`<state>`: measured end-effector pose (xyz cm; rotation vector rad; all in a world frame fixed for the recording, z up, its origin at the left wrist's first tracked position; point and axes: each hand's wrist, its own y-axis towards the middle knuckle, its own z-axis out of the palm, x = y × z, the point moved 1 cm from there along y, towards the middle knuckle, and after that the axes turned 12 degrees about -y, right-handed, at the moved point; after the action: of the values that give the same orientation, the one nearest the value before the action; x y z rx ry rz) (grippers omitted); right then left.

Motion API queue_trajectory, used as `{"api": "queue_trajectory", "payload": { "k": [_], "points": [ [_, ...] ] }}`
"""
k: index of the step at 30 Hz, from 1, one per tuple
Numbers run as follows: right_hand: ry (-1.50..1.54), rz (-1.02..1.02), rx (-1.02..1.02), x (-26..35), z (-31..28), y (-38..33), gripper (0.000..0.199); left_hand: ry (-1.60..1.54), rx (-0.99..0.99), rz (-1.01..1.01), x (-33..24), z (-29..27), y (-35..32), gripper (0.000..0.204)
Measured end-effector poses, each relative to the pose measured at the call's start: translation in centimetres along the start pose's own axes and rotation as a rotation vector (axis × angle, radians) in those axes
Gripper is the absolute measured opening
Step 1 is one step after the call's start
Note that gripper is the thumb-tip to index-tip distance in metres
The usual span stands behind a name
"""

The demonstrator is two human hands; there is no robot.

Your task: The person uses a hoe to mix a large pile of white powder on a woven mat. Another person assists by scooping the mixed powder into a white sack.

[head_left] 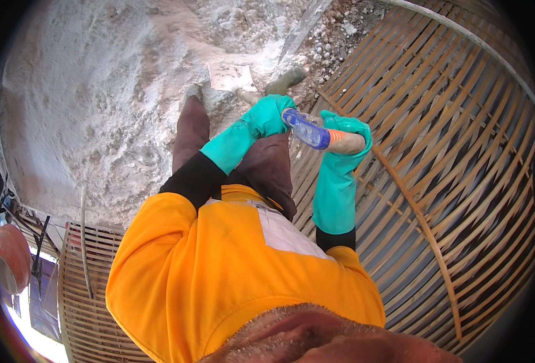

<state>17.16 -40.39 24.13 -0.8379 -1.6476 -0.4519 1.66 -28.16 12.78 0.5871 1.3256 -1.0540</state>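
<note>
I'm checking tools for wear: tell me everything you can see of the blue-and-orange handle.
The handle has a shiny blue, plastic-looking section smeared with pale grime, orange bands, and a rounded, dusty tan end. It slants between the green-gloved left hand, closed around its left end, and the right hand, wrapped around the tan end. How its left end continues is hidden.

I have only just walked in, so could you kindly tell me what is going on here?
A person in an orange top is holding a shovel with both gloved hands. The left hand grips it by the near end of the blue handle, and the right hand is closed around the handle's far end. The blade appears to rest on the pale, powdery heap by the person's feet. A slatted panel stretches along the right side.
</note>
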Motion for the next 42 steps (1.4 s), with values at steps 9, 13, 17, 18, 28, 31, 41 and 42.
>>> {"api": "queue_trajectory", "payload": {
  "k": [9,13,17,18,28,31,41,42],
  "points": [
    [-0.08,-0.023,0.075,10.9,7.2,-3.7,0.021,-0.066,-0.028,0.048,-3.1,-2.4,-5.4,0.015],
    [-0.178,0.054,0.087,9.3,7.1,-0.7,0.023,-0.248,-0.125,-0.02,-2.0,-2.7,-5.1,0.014],
    [-0.243,0.088,0.111,7.2,8.0,3.4,0.024,-0.167,-0.162,-0.054,-3.6,-5.0,-3.2,0.02],
    [-0.253,0.077,0.122,6.8,8.3,4.4,0.025,-0.075,-0.096,-0.098,-3.5,-5.8,-3.4,0.029],
    [-0.26,0.116,0.222,2.4,9.6,9.0,0.029,0.006,-0.169,-0.074,-2.6,-7.6,-1.1,0.032],
    [-0.258,0.14,0.211,0.9,7.4,8.7,0.031,-0.077,-0.048,-0.075,-1.8,-6.4,0.0,0.03],
    [-0.134,0.446,-0.03,1.8,-7.0,-2.9,0.036,0.315,0.23,-0.157,4.7,9.3,0.8,0.026],
    [-0.044,0.484,-0.149,3.1,-7.2,-4.6,0.036,0.343,0.261,-0.151,5.2,10.6,0.3,0.028]
  ]
}}
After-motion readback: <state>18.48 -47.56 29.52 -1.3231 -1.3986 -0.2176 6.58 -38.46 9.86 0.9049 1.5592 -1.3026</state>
